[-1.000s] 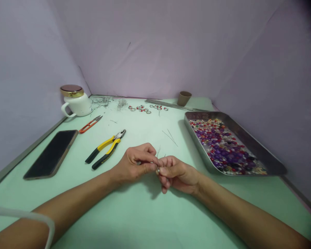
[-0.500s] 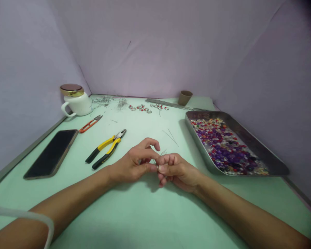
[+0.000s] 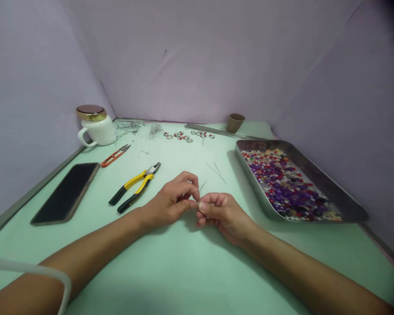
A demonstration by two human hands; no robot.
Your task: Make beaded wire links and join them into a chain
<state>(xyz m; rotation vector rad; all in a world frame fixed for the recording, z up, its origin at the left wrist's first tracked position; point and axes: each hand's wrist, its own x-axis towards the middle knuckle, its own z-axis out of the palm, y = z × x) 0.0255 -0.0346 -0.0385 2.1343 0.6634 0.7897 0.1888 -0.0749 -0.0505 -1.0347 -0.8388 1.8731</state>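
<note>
My left hand (image 3: 176, 199) and my right hand (image 3: 221, 214) meet above the middle of the table, fingertips touching. Both pinch one small piece, mostly hidden by the fingers, from which thin wire (image 3: 202, 186) sticks up. A bead or ring may sit at the pinch; it is too small to make out. Just beyond the hands lie loose cut wires (image 3: 217, 172). Left of my left hand rest yellow-and-black pliers (image 3: 134, 186), jaws pointing away. Farther back are several small rings of clear and red beads (image 3: 180, 136).
A metal tray (image 3: 254, 181) of mixed beads (image 3: 284, 188) stands on the right. To the left are a phone (image 3: 65, 194), orange thread snips (image 3: 116, 155) and a lidded white mug (image 3: 100, 131). Wire scraps (image 3: 129, 127), long wires (image 3: 216, 131) and a brown cup (image 3: 235, 123) line the back.
My left fingers have curled in closer to the pinch, and the upright wire has shifted slightly left. My right hand's lower fingers have tucked in. The things on the table stay put.
</note>
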